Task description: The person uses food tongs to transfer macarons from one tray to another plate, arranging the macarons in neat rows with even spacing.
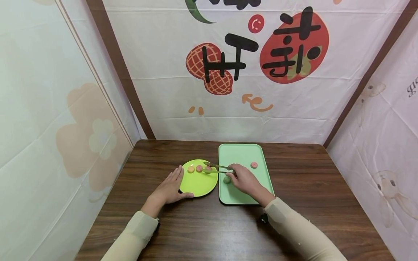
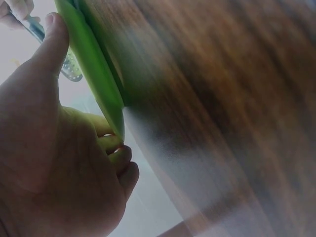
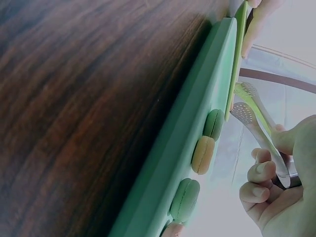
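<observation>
My left hand (image 1: 169, 187) rests at the left rim of a lime-green plate (image 1: 197, 186), fingers extended along the edge and thumb at the near side. Metal tongs (image 1: 223, 167), gripped in my right hand (image 1: 245, 180), reach over the plate with their tips spread apart. On the plate lie a yellow macaron (image 1: 191, 169), a pink macaron (image 1: 199, 168) and another pink macaron (image 1: 208, 169), the last partly covered by the tongs. Below the right hand, a green macaron (image 1: 226, 180) sits on a mint tray (image 1: 240, 155).
Farther right on the tray is a pink macaron (image 1: 254, 165). The right wrist view also shows a yellow macaron (image 3: 203, 155) and a second green macaron (image 3: 185, 200) there, hidden from the head view by my right hand. Both dishes stand on a dark wooden table (image 1: 156, 156).
</observation>
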Available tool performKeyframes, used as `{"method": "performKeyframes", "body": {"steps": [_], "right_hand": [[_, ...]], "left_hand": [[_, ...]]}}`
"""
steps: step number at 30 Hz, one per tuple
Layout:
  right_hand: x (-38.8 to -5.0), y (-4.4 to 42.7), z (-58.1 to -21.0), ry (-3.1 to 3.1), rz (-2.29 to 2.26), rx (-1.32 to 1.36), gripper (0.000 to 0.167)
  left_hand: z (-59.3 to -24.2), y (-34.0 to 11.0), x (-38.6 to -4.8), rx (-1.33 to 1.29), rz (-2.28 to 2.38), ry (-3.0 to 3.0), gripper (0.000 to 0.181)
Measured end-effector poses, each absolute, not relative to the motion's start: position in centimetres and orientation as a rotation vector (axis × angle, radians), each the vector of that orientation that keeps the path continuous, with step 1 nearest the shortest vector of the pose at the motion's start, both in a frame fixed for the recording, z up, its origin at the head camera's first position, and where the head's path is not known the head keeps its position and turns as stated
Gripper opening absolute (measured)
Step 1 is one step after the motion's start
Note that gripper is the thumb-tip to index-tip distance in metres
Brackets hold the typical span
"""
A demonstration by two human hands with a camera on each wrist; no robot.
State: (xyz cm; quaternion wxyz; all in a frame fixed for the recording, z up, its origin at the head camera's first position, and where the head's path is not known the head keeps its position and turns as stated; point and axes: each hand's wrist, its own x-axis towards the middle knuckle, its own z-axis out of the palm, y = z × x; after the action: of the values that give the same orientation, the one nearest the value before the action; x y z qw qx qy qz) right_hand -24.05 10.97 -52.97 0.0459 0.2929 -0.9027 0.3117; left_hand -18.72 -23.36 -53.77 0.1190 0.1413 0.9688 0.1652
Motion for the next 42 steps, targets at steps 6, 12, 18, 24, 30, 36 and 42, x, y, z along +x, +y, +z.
{"method": "performKeyframes", "body": {"steps": [6, 12, 18, 24, 30, 36, 42], "right_hand": [[-24.09, 10.94, -53.16, -2.763, 0.945, 0.89, 0.025], [-24.09, 10.89, -53.15, -2.769, 0.951, 0.876, 0.025], [-23.9, 10.84, -53.01, -2.783, 0.976, 0.857, 0.025], [-23.86, 10.84, -53.03, -2.788, 0.974, 0.858, 0.026], [-23.88, 10.85, -53.08, -2.779, 0.973, 0.858, 0.026], [-23.72, 10.88, -53.09, -2.784, 0.989, 0.856, 0.028], [-23.54, 10.94, -53.07, -2.772, 0.983, 0.858, 0.028]], "left_hand": [[-53.71, -23.35, -18.66, 0.411, 0.482, 2.832, 0.126], [-53.67, -23.34, -18.65, 0.406, 0.483, 2.828, 0.126], [-53.76, -23.38, -18.72, 0.403, 0.481, 2.828, 0.126], [-53.94, -23.39, -18.78, 0.41, 0.48, 2.834, 0.127], [-54.09, -23.38, -18.88, 0.412, 0.471, 2.831, 0.128], [-54.14, -23.42, -18.88, 0.409, 0.48, 2.831, 0.127], [-54.15, -23.46, -18.82, 0.418, 0.481, 2.842, 0.126]]}}
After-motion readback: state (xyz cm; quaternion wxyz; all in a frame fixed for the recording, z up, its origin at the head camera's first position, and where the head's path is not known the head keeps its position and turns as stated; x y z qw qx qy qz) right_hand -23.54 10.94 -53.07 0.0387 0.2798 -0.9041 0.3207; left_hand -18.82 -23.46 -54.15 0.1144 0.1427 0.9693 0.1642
